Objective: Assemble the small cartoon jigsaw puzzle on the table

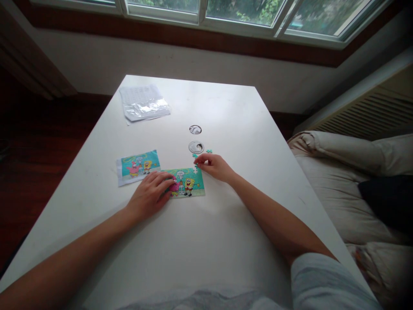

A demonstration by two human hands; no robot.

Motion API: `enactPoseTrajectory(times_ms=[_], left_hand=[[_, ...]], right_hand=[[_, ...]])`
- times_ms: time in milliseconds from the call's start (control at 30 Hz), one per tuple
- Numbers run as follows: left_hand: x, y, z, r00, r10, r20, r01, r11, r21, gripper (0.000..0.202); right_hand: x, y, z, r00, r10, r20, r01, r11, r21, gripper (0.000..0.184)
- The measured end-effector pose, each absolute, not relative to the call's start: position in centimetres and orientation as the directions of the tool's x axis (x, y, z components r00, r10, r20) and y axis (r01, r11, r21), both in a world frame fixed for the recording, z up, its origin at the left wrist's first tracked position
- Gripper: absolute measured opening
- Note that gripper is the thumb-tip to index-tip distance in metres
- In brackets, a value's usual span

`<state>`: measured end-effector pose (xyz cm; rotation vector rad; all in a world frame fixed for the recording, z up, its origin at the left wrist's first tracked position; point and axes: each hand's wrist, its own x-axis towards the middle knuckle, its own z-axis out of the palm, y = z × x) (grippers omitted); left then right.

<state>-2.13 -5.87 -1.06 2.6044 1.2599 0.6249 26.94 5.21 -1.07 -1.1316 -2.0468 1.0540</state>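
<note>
A small cartoon jigsaw puzzle (189, 183) lies on the white table (226, 112), nearly assembled. My left hand (151, 194) rests flat on its left part, fingers stretched out. My right hand (214, 165) is at the puzzle's top right corner, fingertips pinched together on a small teal puzzle piece (195, 156). Another loose teal piece (209, 151) lies just beyond that hand. A printed reference picture (138, 165) of the same cartoon lies to the left of the puzzle.
A round cable grommet (196, 147) and a second round hole (195, 129) sit in the table beyond the puzzle. A clear plastic bag (143, 103) lies at the far left. A cushioned seat (348, 189) stands to the right, windows behind.
</note>
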Motion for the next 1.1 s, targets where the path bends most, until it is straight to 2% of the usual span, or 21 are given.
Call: enactPoseTrajectory(times_ms=[133, 467, 633, 800, 1100], left_hand=[[-2.13, -5.86, -1.19, 0.551, 0.781, 0.294, 0.706, -0.624, 0.334, 0.029], [-1.92, -5.87, -0.97, 0.551, 0.784, 0.284, 0.711, -0.62, 0.332, 0.027], [-1.91, -5.81, -1.01, 0.558, 0.782, 0.279, 0.711, -0.624, 0.324, 0.027], [-1.95, -5.79, -1.09, 0.556, 0.781, 0.284, 0.712, -0.624, 0.322, 0.027], [-1.94, -5.8, -1.11, 0.545, 0.786, 0.292, 0.708, -0.618, 0.342, 0.027]], right_hand=[[26.85, 5.0, -0.92, -0.587, 0.799, 0.13, 0.451, 0.457, -0.767, 0.015], [26.38, 5.03, -1.61, -0.645, 0.727, 0.237, 0.494, 0.632, -0.596, 0.014], [26.58, 5.0, -1.53, -0.645, 0.733, 0.216, 0.502, 0.62, -0.604, 0.016], [26.89, 5.05, -1.38, -0.644, 0.737, 0.207, 0.536, 0.627, -0.564, 0.008], [26.82, 4.81, -0.63, -0.65, 0.741, 0.168, 0.544, 0.609, -0.577, 0.006]])
